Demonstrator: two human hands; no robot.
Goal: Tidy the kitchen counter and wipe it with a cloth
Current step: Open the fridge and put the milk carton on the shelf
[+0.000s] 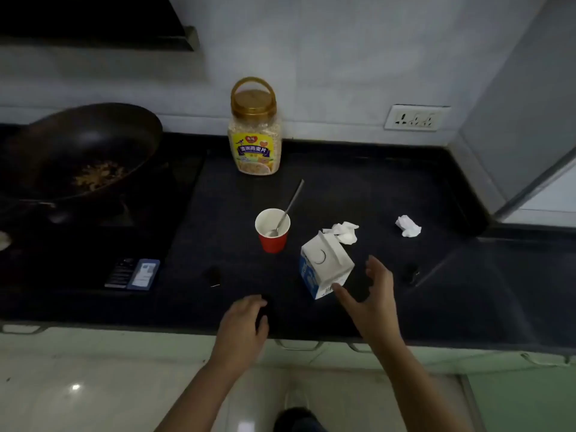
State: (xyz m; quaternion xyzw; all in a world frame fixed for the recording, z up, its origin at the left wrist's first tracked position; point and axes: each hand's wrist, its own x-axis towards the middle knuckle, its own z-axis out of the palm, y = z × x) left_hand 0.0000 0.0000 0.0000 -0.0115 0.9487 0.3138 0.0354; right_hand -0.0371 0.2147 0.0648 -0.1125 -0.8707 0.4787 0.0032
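One carton (324,266) to clear from the worktop (374,188).
Head view: right hand (371,294) spread wide, holding nothing, carton just beyond its thumb; cup (272,244) further to its left, tissues (344,233) past the carton. Left hand (243,322) loosely curled; contents unclear. Best to grip the carton's sides squarely, upright, lest it spill.

Black counter (358,182); red cup (273,241), white inside; white-and-blue carton (324,266); amber-lidded jar (255,129), yellow label; white tissues (344,232).

A spoon (288,210) stood in the cup (272,230); the oat jar (255,141) sat behind it, perhaps a milk carton (325,266) to its right, tissue (344,232) behind that.
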